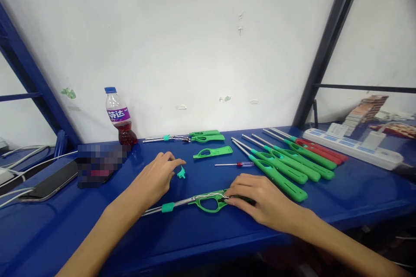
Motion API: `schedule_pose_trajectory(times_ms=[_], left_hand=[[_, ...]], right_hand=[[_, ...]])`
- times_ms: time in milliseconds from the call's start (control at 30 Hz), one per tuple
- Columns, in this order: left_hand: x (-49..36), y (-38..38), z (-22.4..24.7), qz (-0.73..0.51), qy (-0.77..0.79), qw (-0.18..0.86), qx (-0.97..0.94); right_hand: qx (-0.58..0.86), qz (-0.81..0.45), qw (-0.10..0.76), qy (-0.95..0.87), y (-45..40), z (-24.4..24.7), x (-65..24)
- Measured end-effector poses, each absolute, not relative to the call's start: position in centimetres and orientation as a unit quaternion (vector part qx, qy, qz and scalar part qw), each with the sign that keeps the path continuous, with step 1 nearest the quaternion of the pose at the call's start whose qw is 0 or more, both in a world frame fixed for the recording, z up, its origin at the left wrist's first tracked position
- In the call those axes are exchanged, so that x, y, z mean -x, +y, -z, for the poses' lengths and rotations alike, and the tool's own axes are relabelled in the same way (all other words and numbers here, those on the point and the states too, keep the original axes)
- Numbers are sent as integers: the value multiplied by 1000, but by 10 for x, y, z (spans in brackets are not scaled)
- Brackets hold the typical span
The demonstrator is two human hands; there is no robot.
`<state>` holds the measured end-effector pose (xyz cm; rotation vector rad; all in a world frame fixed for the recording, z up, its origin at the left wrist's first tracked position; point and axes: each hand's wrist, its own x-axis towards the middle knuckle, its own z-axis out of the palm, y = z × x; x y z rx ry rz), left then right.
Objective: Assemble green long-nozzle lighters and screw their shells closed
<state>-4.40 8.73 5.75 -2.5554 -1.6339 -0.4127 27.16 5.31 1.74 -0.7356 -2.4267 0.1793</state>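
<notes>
On the blue table lies an opened green lighter body (208, 203), with a metal tube and white wires running out along it. My right hand (251, 194) rests over its handle end, fingers closed on it. A teal sleeve (168, 207) sits around the tube. My left hand (162, 166) hovers above the table with bent fingers beside a small teal trigger piece (181, 172); thumb and forefinger are apart and nothing shows between them. Behind them lie a green half shell (212, 152) and a small screwdriver (234, 164).
Several green lighters (279, 177) and some red ones (325, 152) lie at the right, before a white power strip (354, 147). A bottle (121, 117) stands at the back left, near a phone (53, 181). More lighter parts (206, 136) lie by the wall.
</notes>
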Motion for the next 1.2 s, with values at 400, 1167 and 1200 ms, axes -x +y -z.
schedule_pose_trajectory(times_ms=[400, 1167, 1200], left_hand=[[40, 85, -65, 100, -515, 60, 849], [-18, 20, -44, 50, -477, 83, 873], [-18, 20, -44, 48, -477, 85, 873]], right_hand=[[281, -65, 288, -913, 54, -18, -273], [284, -64, 287, -912, 54, -18, -273], [284, -64, 288, -912, 54, -19, -273]])
